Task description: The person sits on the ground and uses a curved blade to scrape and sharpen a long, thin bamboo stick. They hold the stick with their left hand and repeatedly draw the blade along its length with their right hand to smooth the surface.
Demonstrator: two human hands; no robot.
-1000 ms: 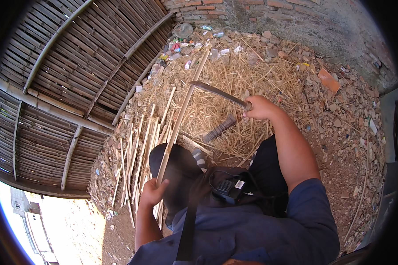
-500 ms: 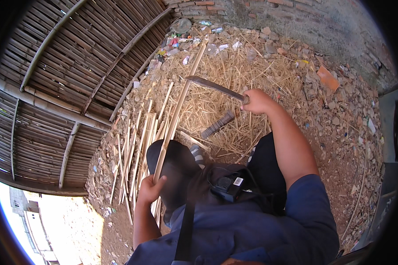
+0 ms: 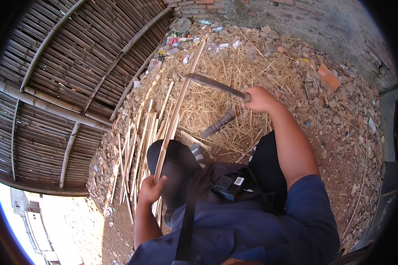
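Note:
My left hand (image 3: 151, 190) grips the near end of a long split bamboo strip (image 3: 177, 106), which slants up and away across my knee. My right hand (image 3: 258, 99) is closed round the handle of a machete (image 3: 216, 85). Its dark blade points left, and the tip lies at the strip's upper part; whether it cuts in cannot be made out. Between my feet, on the shavings, rests a dark ridged cylindrical piece (image 3: 219, 123). Several cut bamboo strips (image 3: 135, 154) lie on the ground left of my leg.
A bamboo slat wall (image 3: 75, 57) stands along the left, and a brick wall (image 3: 296, 17) closes the back. Straw-like shavings (image 3: 247, 66) cover the ground ahead. Litter and rubble lie around them, with a flat orange piece (image 3: 328, 77) at the right.
The machete's blade has turned slightly in my right hand, its tip staying at the strip. My left hand and the bamboo strip have hardly moved.

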